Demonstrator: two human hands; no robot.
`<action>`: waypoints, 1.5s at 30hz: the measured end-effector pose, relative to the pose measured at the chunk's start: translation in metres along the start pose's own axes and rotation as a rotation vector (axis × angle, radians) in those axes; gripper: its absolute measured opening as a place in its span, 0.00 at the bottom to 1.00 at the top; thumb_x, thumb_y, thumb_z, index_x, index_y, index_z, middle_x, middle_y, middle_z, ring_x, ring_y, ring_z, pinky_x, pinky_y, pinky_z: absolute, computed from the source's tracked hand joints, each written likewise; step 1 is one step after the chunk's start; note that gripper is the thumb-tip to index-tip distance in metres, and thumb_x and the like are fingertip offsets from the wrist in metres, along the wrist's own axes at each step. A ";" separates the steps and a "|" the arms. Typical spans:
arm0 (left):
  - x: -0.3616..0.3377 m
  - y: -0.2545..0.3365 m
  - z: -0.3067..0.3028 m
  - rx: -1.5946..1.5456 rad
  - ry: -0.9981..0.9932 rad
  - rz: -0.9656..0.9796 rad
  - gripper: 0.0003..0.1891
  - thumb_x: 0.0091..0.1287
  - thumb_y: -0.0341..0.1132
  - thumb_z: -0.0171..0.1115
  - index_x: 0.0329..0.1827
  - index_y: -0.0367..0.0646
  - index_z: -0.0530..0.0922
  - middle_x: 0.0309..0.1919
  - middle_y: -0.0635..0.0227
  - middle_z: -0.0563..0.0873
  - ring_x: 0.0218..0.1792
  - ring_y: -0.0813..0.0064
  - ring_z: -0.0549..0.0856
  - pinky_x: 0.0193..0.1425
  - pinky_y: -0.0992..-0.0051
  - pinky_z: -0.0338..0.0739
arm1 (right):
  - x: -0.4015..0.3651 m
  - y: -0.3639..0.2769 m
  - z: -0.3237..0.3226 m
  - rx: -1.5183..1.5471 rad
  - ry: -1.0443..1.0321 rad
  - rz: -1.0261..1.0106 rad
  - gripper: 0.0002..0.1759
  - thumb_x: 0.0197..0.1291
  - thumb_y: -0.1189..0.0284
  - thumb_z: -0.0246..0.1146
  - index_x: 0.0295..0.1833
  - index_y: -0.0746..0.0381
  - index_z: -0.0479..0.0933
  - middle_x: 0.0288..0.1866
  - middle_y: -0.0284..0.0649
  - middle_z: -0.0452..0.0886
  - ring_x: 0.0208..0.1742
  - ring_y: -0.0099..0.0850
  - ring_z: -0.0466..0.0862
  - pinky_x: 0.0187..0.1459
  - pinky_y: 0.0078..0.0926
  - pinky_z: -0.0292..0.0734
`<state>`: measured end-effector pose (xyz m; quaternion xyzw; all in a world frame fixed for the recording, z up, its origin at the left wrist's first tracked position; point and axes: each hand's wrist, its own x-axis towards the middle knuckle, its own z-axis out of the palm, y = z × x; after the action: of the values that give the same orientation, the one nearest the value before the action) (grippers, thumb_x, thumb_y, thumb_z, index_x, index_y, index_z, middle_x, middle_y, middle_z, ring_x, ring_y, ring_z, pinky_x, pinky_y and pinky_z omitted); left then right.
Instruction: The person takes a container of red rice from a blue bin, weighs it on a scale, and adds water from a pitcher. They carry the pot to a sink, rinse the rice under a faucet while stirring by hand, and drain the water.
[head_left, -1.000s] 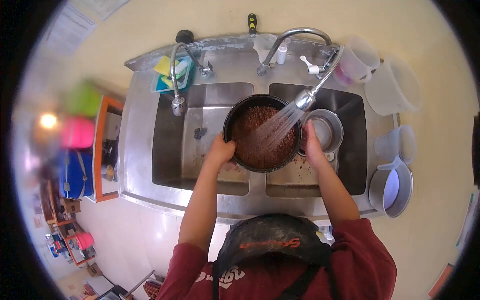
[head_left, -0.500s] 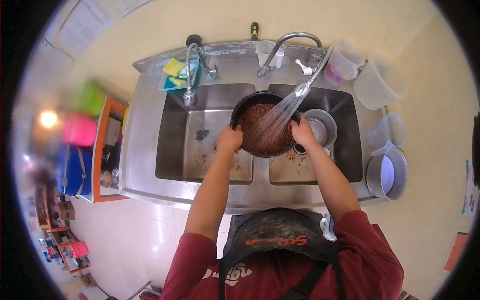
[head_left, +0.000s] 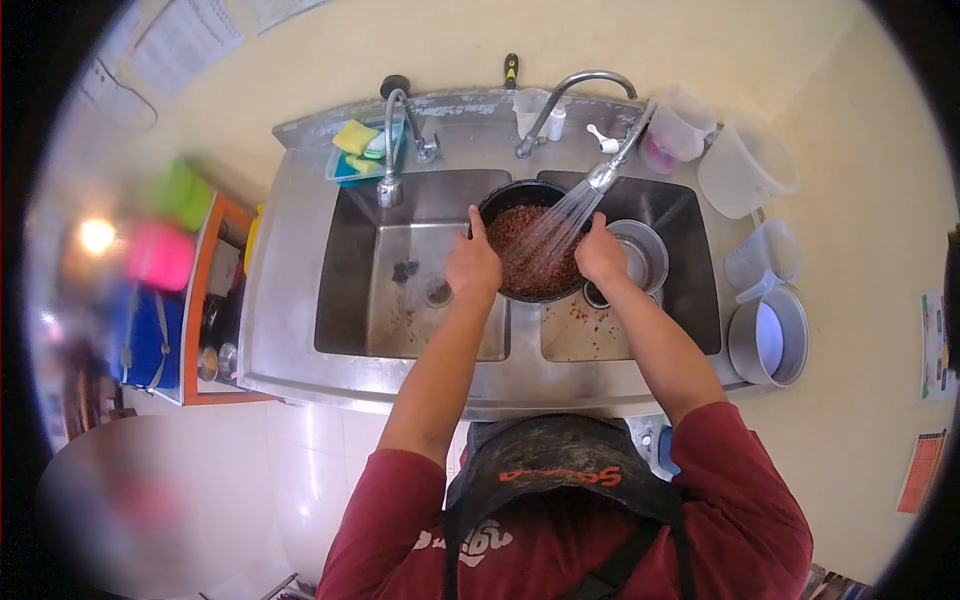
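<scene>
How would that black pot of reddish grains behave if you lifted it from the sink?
Probably heavy: the black pot is well filled with wet grains, and the left hand and right hand both grip its rim. Likely slippery, since the sprayer wets it. It looks rigid, but tilting could spill grains.

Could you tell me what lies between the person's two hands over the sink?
A black pot of grains: left hand and right hand grip its rim, and water from the sprayer falls into it. The head view shows this.
</scene>
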<state>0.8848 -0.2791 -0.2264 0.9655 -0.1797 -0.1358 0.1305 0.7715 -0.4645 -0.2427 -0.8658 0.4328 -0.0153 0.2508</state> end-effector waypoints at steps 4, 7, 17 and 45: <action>0.006 -0.002 0.010 -0.016 0.017 0.010 0.40 0.71 0.34 0.52 0.84 0.58 0.45 0.57 0.48 0.78 0.51 0.48 0.85 0.56 0.56 0.80 | 0.001 0.002 0.000 -0.004 -0.038 0.027 0.32 0.65 0.72 0.52 0.74 0.63 0.57 0.59 0.63 0.79 0.60 0.55 0.81 0.57 0.52 0.75; 0.010 -0.003 0.018 0.044 0.088 0.023 0.39 0.72 0.35 0.52 0.84 0.57 0.46 0.56 0.49 0.78 0.50 0.49 0.85 0.55 0.57 0.81 | -0.003 -0.007 -0.006 -0.009 -0.047 0.050 0.31 0.64 0.73 0.53 0.73 0.63 0.58 0.59 0.63 0.79 0.60 0.55 0.81 0.59 0.51 0.75; 0.010 0.000 0.014 0.093 0.070 -0.003 0.39 0.72 0.35 0.53 0.84 0.54 0.46 0.54 0.50 0.78 0.48 0.54 0.87 0.49 0.61 0.84 | -0.005 -0.018 -0.011 -0.061 -0.075 0.090 0.28 0.63 0.73 0.55 0.68 0.62 0.60 0.61 0.62 0.78 0.62 0.55 0.80 0.61 0.50 0.75; 0.002 -0.012 0.016 -0.139 0.066 -0.066 0.39 0.71 0.31 0.51 0.84 0.63 0.48 0.53 0.51 0.78 0.44 0.55 0.87 0.44 0.61 0.85 | 0.019 0.003 0.010 -0.188 -0.139 -0.055 0.46 0.62 0.70 0.62 0.80 0.67 0.45 0.67 0.66 0.72 0.65 0.56 0.77 0.65 0.43 0.73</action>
<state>0.8855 -0.2723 -0.2459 0.9635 -0.1337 -0.1205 0.1982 0.7839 -0.4761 -0.2565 -0.8959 0.3901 0.0784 0.1973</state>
